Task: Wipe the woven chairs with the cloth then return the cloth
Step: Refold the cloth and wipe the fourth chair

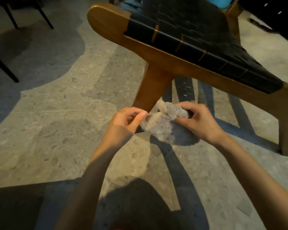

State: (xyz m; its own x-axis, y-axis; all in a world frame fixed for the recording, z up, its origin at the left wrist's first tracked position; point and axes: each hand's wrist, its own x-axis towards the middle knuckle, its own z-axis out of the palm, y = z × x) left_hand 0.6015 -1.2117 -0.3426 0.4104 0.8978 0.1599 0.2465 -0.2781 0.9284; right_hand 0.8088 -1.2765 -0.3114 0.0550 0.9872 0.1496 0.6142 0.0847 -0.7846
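A fuzzy grey cloth (pixel 161 123), crumpled into a soft lump, hangs at the centre of the frame between both hands, above the speckled stone floor (pixel 56 130). The left hand (pixel 126 121) pinches its edge with curled fingers; the right hand (pixel 198 121) grips the other side, thumb underneath. Behind, at upper right, a chair (pixel 156 52) with a smooth rounded wooden frame carries black woven straps, seemingly leather.

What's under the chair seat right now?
Under the woven chair seat: bare terrazzo floor with striped shadows and the wooden leg. Both hands and the cloth cover part of it.
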